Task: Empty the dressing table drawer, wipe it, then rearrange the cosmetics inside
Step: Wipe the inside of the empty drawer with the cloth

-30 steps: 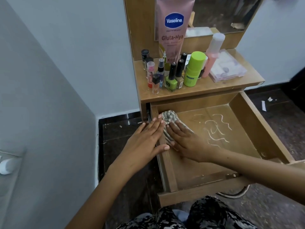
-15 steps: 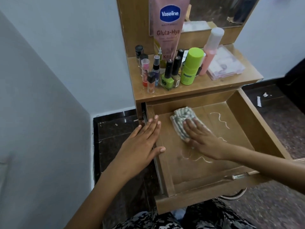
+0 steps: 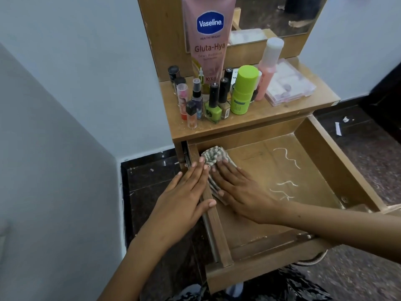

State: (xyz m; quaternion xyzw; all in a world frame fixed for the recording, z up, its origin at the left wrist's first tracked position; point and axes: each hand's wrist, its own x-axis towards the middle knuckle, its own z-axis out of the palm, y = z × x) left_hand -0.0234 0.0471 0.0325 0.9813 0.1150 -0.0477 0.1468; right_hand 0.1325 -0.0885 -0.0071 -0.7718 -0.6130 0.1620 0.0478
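Observation:
The wooden drawer (image 3: pixel 321 148) of the dressing table is pulled out, with white squiggly streaks (image 3: pixel 286 157) on its floor. A striped grey-and-white cloth (image 3: pixel 213 156) lies in the drawer's far left corner. My right hand (image 3: pixel 240 190) presses flat on the cloth with straight fingers. My left hand (image 3: pixel 184 194) rests flat on the drawer's left wall, thumb hooked over its top edge. On the tabletop (image 3: pixel 282 111) stand several cosmetics: a big pink Vaseline tube (image 3: pixel 209 40), a green stick (image 3: pixel 243 90), nail polish bottles (image 3: pixel 213 105), a pink bottle (image 3: pixel 268 68).
A clear plastic case (image 3: pixel 288 83) lies at the tabletop's right. A mirror (image 3: pixel 277 14) rises behind. A pale wall (image 3: pixel 54 148) stands close on the left. Dark stone floor (image 3: pixel 358 144) with paper scraps lies to the right. My patterned trousers (image 3: pixel 282 287) show below the drawer front.
My right hand slid the cloth out toward the drawer's middle, then back into the far left corner, wiping away some streaks. My left hand stayed on the drawer's left wall.

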